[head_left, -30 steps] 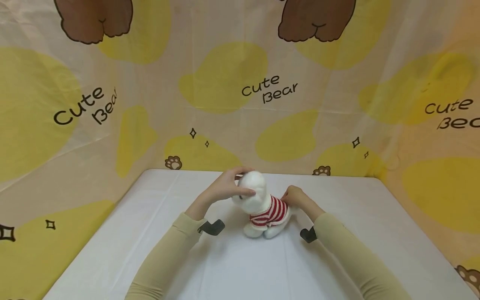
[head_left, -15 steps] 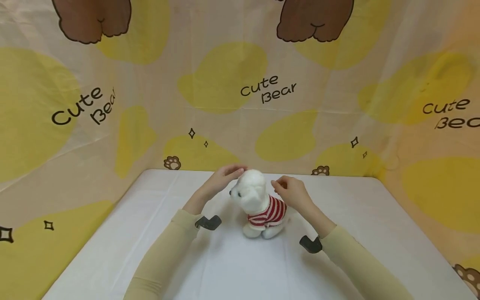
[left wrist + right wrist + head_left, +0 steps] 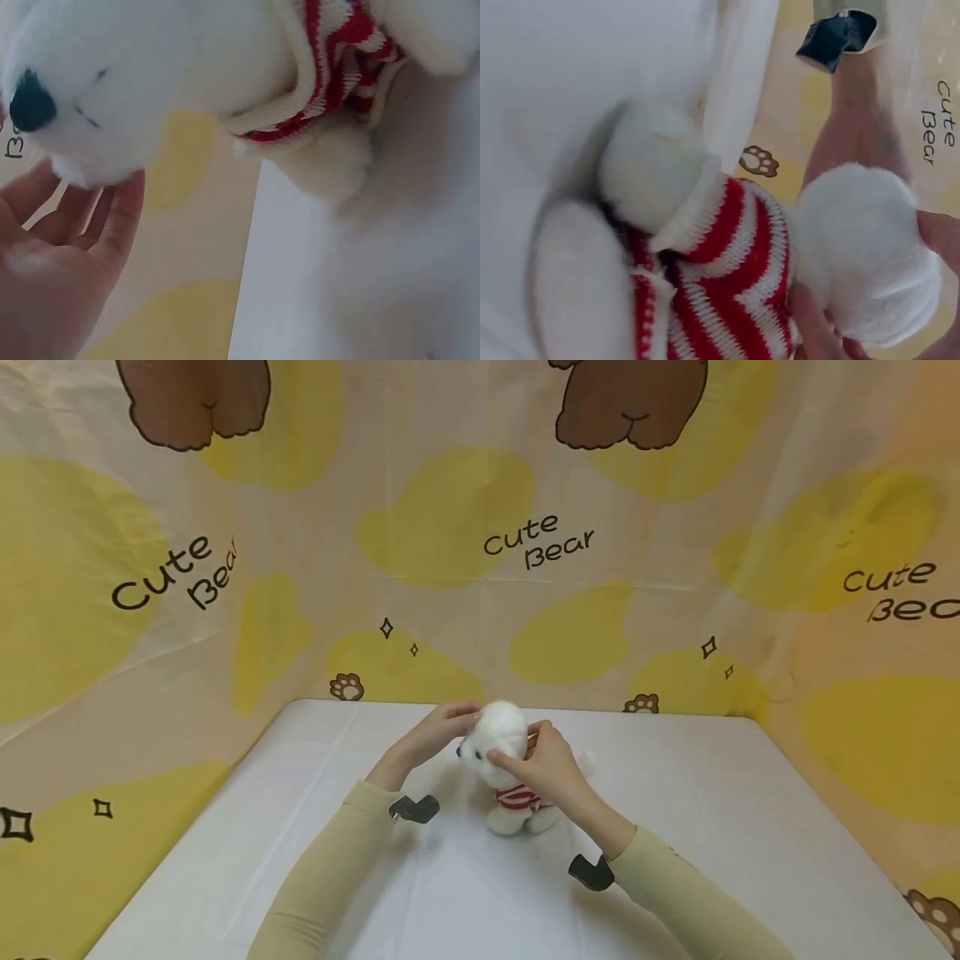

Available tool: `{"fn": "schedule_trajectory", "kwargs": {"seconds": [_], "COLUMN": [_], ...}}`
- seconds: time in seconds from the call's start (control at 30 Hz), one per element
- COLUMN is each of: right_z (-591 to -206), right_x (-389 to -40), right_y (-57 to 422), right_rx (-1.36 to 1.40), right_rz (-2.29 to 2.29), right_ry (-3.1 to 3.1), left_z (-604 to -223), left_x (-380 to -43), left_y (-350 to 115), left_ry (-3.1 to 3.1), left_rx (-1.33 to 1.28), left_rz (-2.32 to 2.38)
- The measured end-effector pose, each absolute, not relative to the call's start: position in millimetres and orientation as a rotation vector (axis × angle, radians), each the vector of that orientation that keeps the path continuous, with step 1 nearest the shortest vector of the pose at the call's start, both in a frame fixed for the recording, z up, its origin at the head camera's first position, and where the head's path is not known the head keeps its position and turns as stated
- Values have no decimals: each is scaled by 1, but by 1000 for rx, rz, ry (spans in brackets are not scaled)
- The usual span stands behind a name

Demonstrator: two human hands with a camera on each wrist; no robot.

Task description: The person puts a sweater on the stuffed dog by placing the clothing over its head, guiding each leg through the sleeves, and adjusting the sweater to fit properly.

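A white plush dog [image 3: 501,727] in a red-and-white striped knit sweater [image 3: 513,796] stands on the table, its nose pointing left. My left hand [image 3: 431,739] is at the far left side of its head. In the left wrist view the slightly bent fingers of that hand [image 3: 60,255] touch the fur near the dark nose [image 3: 32,103]. My right hand [image 3: 551,768] holds the head from behind, thumb on the near cheek and fingers behind the neck. The right wrist view shows a fingertip [image 3: 814,322] at the sweater's collar. Part of the dog's back is hidden by the right hand.
A white table [image 3: 375,893] extends beneath both arms. Patterned cloth walls [image 3: 442,527] with bear prints and lettering stand along its back and sides. Dark camera mounts sit at the left wrist [image 3: 416,808] and right wrist [image 3: 592,872].
My right hand has left the dog's back, lifted, and come round to its head. My left hand has slipped leftward off the top of the head, its thumb no longer across the face.
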State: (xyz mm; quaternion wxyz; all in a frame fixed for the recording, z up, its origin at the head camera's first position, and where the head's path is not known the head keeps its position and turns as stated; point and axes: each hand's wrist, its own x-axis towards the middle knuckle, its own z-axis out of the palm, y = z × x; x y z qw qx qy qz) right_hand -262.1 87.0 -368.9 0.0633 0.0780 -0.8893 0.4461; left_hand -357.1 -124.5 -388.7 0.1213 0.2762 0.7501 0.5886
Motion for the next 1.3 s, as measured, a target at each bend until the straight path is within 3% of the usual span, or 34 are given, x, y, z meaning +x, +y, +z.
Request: {"fn": "schedule_trajectory", "kwargs": {"seconds": [0.3, 0.7, 1.03, 1.3], "right_z": [-381, -390, -393, -391], "right_x": [-272, -293, -296, -292], "right_y": [125, 184, 193, 205], "right_rx": [419, 650, 701, 793], "right_rz": [1650, 1827, 1865, 1712], "right_ry": [-2548, -2501, -2452, -2456], "left_z": [-392, -393, -399, -391], "left_x": [-341, -313, -303, -301], "left_y": [-121, -84, -72, -94], "left_ry": [2246, 2424, 2427, 2680], "left_rx": [802, 800, 762, 781], "left_rz": [1807, 1842, 1926, 1671]}}
